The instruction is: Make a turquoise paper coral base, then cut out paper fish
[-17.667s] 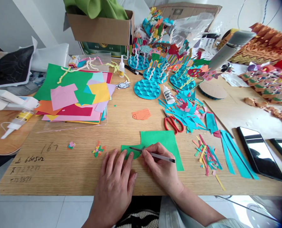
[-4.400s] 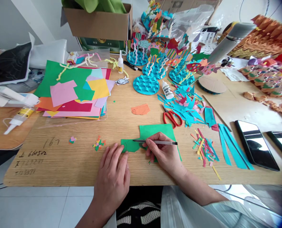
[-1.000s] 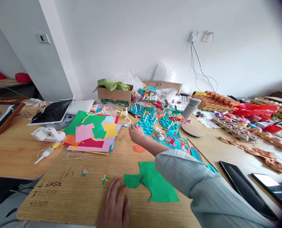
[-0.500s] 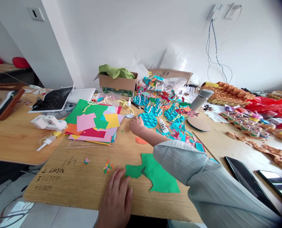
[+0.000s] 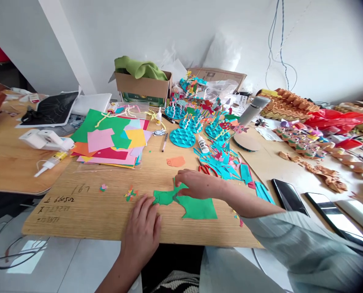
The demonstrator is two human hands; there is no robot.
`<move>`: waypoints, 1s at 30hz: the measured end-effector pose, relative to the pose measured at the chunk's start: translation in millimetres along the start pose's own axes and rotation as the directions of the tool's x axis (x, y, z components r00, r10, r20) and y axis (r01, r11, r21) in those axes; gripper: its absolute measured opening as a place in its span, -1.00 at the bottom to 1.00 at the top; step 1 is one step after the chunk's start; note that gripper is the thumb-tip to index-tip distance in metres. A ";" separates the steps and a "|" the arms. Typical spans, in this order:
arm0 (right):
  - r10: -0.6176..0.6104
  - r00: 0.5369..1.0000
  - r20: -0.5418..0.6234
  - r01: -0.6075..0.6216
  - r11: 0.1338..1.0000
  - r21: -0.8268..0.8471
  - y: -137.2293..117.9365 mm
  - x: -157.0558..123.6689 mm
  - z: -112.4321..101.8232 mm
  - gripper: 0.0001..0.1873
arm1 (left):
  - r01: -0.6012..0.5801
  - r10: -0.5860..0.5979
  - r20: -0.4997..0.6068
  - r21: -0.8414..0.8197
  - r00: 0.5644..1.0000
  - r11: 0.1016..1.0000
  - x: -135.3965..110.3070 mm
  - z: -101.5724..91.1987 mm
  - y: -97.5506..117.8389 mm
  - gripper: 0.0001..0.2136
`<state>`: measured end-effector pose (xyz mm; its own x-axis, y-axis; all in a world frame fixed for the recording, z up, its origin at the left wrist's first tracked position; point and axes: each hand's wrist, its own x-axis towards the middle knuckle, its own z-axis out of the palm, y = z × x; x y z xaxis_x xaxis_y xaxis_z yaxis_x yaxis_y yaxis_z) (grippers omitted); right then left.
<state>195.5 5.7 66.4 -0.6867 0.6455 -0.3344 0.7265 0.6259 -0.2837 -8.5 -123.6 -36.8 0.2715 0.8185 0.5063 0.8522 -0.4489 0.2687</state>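
My left hand (image 5: 142, 224) lies flat at the table's front edge, fingers outstretched, its tips touching the left end of a green paper sheet (image 5: 200, 209). A fish-like outline with a face is drawn on that narrow left end. Over the upper part of the sheet hovers my right hand (image 5: 200, 184), thumb and fingers apart, with nothing visible between them. Whether its fingertips touch the paper I cannot tell. Beyond it lie an orange paper piece (image 5: 176, 161) with a drawn line and a slim pen (image 5: 165, 142). Small coloured paper scraps (image 5: 131, 193) are left of the sheet.
Red-handled scissors (image 5: 208, 169) rest beside blue paper strips (image 5: 222, 162). A glue bottle (image 5: 203, 145) lies near a round blue base (image 5: 182, 138). Stacked coloured papers (image 5: 100, 140) are at left, phones (image 5: 289, 196) at right, and a cardboard box (image 5: 143, 85) behind.
My right hand has come back from the far side to the green sheet. The pen and scissors now show uncovered. The view has tilted downward; my left hand stays by the sheet.
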 end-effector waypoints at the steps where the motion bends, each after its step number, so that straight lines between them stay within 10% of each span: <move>1: 0.030 0.998 -0.055 -0.031 1.000 -0.004 -0.1 -10.8 7.4 -0.73 | 0.004 -0.004 0.003 0.004 1.000 1.000 -0.2 0.2 0.1 -0.80; 12: 0.241 0.879 -0.411 -0.308 0.946 -0.104 -6.0 -62.9 105.3 -0.47 | 0.041 -0.044 -0.022 -0.099 0.999 0.994 3.6 -3.4 -3.0 -0.77; 25: 0.087 0.731 -0.676 -0.175 0.982 -0.064 2.2 -63.2 139.5 -0.68 | 0.122 -0.080 0.269 -0.145 0.960 0.982 57.7 6.4 -1.5 -0.68; 30: -0.024 0.624 -0.781 -0.128 0.983 -0.132 4.1 -67.8 142.2 -0.75 | 0.335 -0.209 0.337 -0.376 0.918 0.864 64.8 1.1 -1.7 -0.67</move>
<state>248.7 -97.7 -39.9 -0.4662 0.7299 0.4999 0.7986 0.5903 -0.1171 8.1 -69.4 -5.3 0.2220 0.9660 0.1324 0.6593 -0.2488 0.7096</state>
